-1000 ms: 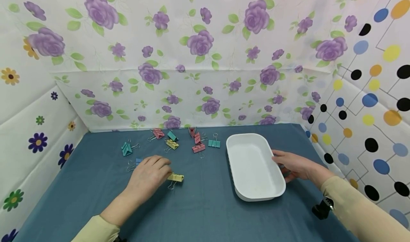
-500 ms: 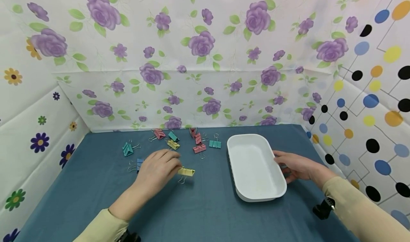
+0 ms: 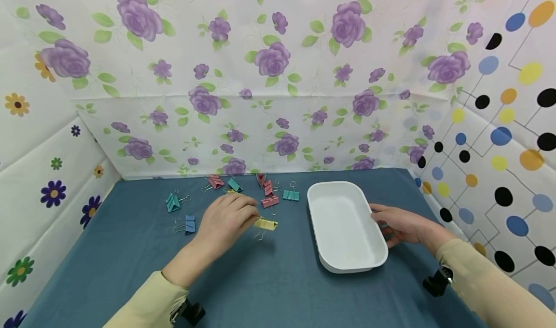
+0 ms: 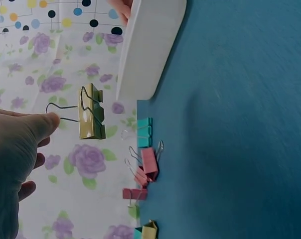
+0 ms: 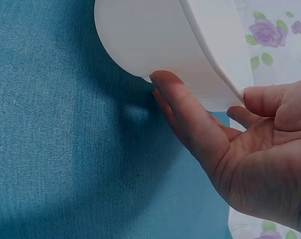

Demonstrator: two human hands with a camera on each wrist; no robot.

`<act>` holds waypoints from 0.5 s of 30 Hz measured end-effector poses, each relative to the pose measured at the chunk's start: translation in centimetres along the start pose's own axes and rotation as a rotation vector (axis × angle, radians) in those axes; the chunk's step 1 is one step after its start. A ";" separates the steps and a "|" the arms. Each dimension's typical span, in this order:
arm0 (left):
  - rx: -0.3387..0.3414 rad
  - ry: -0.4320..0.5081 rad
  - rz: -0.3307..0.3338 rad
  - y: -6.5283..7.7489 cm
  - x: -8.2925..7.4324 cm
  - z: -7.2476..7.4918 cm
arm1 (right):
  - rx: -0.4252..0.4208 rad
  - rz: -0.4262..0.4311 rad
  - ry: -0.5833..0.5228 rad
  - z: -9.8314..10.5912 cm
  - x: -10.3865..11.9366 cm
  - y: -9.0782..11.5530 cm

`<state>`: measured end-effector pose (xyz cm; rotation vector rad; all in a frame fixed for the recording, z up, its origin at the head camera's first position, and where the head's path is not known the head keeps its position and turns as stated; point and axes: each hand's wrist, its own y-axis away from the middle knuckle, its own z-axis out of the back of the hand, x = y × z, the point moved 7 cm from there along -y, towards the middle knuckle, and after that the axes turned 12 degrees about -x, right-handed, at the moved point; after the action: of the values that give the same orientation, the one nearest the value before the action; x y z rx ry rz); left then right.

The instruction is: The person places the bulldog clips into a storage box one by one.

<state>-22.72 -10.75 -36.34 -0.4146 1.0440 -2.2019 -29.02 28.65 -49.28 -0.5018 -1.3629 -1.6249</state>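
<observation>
My left hand [image 3: 228,219] pinches a yellow binder clip [image 3: 266,224] by a wire handle, above the blue cloth. In the left wrist view, thumb and fingertips hold the loop of this clip [image 4: 91,112]. My right hand [image 3: 401,224] rests against the right side of a white tray [image 3: 347,269]. In the right wrist view, its thumb touches the rim and its fairly straight fingers [image 5: 178,97] lie along the outer wall of the tray [image 5: 145,37]. Nothing is visible inside the tray.
Left on the cloth [image 3: 269,289] are a blue clip [image 3: 189,225] and a teal clip [image 3: 172,202]. At the back lie several red clips, including one [image 3: 270,201] near a teal clip [image 3: 291,195]. Patterned sheets enclose the back and sides.
My left hand has carried the yellow binder clip rightward and slightly away from me, toward the tray, uncovering the blue clip. The right hand and the tray have stayed put.
</observation>
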 end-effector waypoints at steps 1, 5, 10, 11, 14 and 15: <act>-0.004 0.001 0.000 -0.2 -0.1 -0.1 | 0.000 0.001 0.001 0.0 0.0 0.0; -0.011 -0.004 0.003 -1.0 -0.4 -0.6 | -0.003 0.003 0.002 -0.1 0.1 0.1; -0.021 -0.003 -0.008 -2.1 -1.0 -1.5 | -0.004 0.004 0.014 -0.1 0.2 0.2; -0.028 0.004 -0.015 -2.3 -1.2 -1.7 | -0.005 0.003 0.015 -0.1 0.2 0.2; -0.047 0.026 -0.033 -2.9 -1.7 -2.2 | -0.008 0.002 0.020 -0.1 0.2 0.2; -0.053 0.030 -0.038 -3.1 -1.9 -2.3 | -0.008 0.001 0.020 -0.1 0.2 0.2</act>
<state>-23.87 -6.73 -35.38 -0.4299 1.1209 -2.2240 -28.89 28.49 -49.05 -0.4892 -1.3418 -1.6307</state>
